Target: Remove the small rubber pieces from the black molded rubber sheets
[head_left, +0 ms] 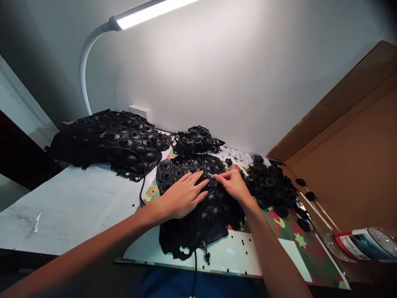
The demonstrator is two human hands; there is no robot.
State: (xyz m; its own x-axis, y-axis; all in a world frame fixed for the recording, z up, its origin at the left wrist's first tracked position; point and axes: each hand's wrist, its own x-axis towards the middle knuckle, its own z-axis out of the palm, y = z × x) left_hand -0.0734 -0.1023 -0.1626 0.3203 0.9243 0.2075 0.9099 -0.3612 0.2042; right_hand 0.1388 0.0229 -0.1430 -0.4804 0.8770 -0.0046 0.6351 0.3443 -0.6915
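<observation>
A black rubber sheet [192, 223] moulded with round caps lies in front of me on a patterned mat [297, 244]. My left hand [182, 194] rests flat on it, fingers stretched out. My right hand [234, 185] is pinched on a thin pale tool [211, 175] whose tip touches the sheet between the two hands.
A bigger stack of the same black sheets [108, 142] lies at the back left, scrap webbing [195, 140] behind, and a pile of loose round caps [269, 186] to the right. A cardboard panel [350, 157] stands on the right, a plastic bottle [359, 244] beside it, a lamp [124, 20] above.
</observation>
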